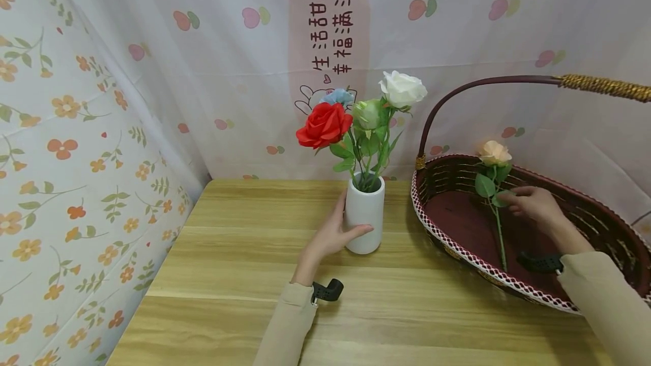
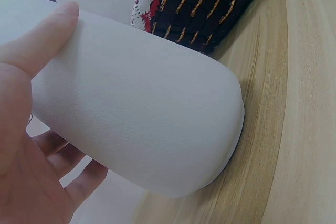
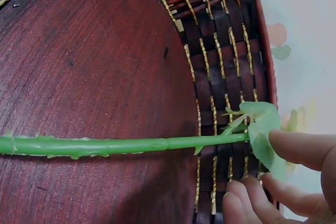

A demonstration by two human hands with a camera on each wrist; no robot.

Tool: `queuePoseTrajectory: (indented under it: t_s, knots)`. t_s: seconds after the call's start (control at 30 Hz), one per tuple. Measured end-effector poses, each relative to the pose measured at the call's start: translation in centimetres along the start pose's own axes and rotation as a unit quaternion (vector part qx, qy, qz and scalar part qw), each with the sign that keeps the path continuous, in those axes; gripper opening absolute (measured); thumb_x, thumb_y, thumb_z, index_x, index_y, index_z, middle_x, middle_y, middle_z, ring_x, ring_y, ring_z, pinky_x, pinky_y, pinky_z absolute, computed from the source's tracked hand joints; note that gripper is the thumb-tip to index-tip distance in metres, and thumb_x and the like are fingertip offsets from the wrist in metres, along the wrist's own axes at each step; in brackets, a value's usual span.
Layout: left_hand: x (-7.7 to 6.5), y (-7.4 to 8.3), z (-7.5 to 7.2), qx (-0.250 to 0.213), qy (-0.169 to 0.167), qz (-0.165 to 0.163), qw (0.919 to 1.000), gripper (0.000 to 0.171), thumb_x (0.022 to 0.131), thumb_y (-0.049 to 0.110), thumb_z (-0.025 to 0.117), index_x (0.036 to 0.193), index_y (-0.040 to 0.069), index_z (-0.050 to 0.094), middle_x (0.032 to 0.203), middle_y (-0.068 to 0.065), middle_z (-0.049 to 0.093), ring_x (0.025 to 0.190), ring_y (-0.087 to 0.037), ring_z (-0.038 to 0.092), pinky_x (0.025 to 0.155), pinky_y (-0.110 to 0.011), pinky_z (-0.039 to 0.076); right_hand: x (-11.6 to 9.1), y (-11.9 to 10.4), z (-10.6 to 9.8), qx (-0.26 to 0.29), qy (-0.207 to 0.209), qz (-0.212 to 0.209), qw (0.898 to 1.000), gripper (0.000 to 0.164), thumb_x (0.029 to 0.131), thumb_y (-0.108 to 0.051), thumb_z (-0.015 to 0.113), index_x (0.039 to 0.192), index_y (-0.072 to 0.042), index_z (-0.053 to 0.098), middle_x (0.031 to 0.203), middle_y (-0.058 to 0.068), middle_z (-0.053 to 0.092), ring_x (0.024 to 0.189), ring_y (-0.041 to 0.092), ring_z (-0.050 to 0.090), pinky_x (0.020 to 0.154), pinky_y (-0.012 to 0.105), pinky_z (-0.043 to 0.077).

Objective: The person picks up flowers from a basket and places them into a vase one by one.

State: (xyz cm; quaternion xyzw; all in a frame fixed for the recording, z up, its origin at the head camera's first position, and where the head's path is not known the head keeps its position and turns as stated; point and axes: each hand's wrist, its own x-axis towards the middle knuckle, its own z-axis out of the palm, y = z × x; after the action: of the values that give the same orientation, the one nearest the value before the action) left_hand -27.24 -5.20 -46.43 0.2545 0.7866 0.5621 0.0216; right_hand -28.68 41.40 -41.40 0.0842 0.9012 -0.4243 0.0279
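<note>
My left hand (image 1: 333, 230) grips a white vase (image 1: 364, 219) from its left side, thumb across the front and fingers behind. The vase (image 2: 142, 98) stands upright on the table. In it are a red rose (image 1: 325, 126), a white rose (image 1: 403, 90), a green bloom (image 1: 367, 114) and a light blue flower (image 1: 338, 96). Over the basket, my right hand (image 1: 536, 208) pinches a peach rose (image 1: 495, 153) by its upper stem and leaf. The rose's green stem (image 3: 115, 145) shows bare and thorny in the right wrist view, its bloom hidden there.
A dark woven basket (image 1: 420, 208) with white-and-red trim stands right of the vase. Its tall handle (image 1: 488, 79) arches over the back. The wooden table (image 1: 229, 242) extends left and in front of the vase. Patterned curtains (image 1: 244, 72) hang behind and on the left.
</note>
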Motion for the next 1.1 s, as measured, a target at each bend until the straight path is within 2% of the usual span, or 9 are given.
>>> queuePoseTrajectory:
  t_s: [0.1,0.13,0.17,0.37,0.4,0.6,0.87,1.1]
  knots:
    - [0.02,-0.01,0.00,0.002,0.000,0.000,1.0000,0.099,0.089,0.036,0.079,0.162,0.024,0.013,0.153,-0.002,0.037,0.140,-0.022,0.040,0.113,-0.051,0.035,0.04,0.13,0.07,0.005,-0.015,0.008,1.000,0.079,0.101,-0.038,0.061,0.137,0.027,0.033,0.094,0.013,0.069,0.072,0.006,0.066,0.065,0.028,0.057]
    - [0.00,-0.01,0.01,0.001,0.000,0.001,1.0000,0.098,0.090,0.035,0.078,0.162,0.024,0.013,0.153,-0.001,0.037,0.140,-0.021,0.040,0.113,-0.050,0.035,0.04,0.15,0.09,0.009,-0.020,0.013,1.000,0.080,0.101,-0.038,0.060,0.138,0.027,0.031,0.094,0.011,0.069,0.073,0.006,0.066,0.066,0.028,0.058]
    - [-0.15,0.62,-0.08,-0.001,-0.001,-0.001,1.0000,0.097,0.091,0.031,0.078,0.162,0.021,0.013,0.154,-0.004,0.037,0.140,-0.023,0.040,0.113,-0.051,0.035,0.06,0.18,0.09,0.013,-0.027,0.019,0.999,0.082,0.101,-0.038,0.060,0.139,0.027,0.029,0.093,0.009,0.069,0.073,0.006,0.067,0.066,0.027,0.058]
    - [-0.17,0.67,-0.06,-0.004,-0.002,-0.003,1.0000,0.096,0.092,0.026,0.077,0.162,0.022,0.012,0.155,-0.005,0.036,0.141,-0.024,0.039,0.113,-0.051,0.034,0.23,0.28,0.13,0.039,-0.058,0.038,0.997,0.087,0.102,-0.037,0.059,0.142,0.030,0.020,0.090,-0.001,0.069,0.075,0.007,0.070,0.070,0.026,0.058]
    - [-0.02,0.05,0.04,-0.003,-0.001,-0.002,1.0000,0.096,0.091,0.030,0.078,0.161,0.025,0.012,0.154,-0.003,0.036,0.141,-0.022,0.039,0.113,-0.050,0.034,0.24,0.30,0.16,0.044,-0.062,0.038,0.996,0.085,0.102,-0.036,0.059,0.142,0.029,0.020,0.091,-0.002,0.068,0.076,0.006,0.070,0.071,0.027,0.058]
    - [-0.04,-0.12,0.06,0.002,0.000,-0.001,1.0000,0.098,0.090,0.039,0.078,0.162,0.024,0.013,0.154,-0.002,0.037,0.140,-0.022,0.039,0.113,-0.051,0.035,0.22,0.35,0.44,0.070,-0.078,0.023,0.994,0.079,0.104,-0.027,0.057,0.141,0.030,0.019,0.093,-0.002,0.068,0.076,0.005,0.070,0.074,0.030,0.059]
    - [-0.16,-0.02,0.03,0.010,0.002,-0.002,0.9999,0.099,0.089,0.041,0.077,0.162,0.024,0.012,0.155,-0.003,0.036,0.141,-0.023,0.039,0.112,-0.052,0.035,0.30,0.33,0.68,0.094,-0.098,0.018,0.991,0.072,0.105,-0.018,0.053,0.141,0.031,0.015,0.091,-0.002,0.071,0.076,0.007,0.071,0.075,0.030,0.059]
    - [-0.16,-0.04,0.03,0.009,0.004,-0.004,0.9999,0.098,0.089,0.041,0.078,0.162,0.025,0.013,0.154,-0.002,0.037,0.140,-0.022,0.039,0.112,-0.051,0.035,0.46,0.25,0.72,0.116,-0.122,0.014,0.986,0.058,0.106,-0.012,0.049,0.138,0.031,0.025,0.089,-0.004,0.071,0.077,0.008,0.071,0.076,0.031,0.059]
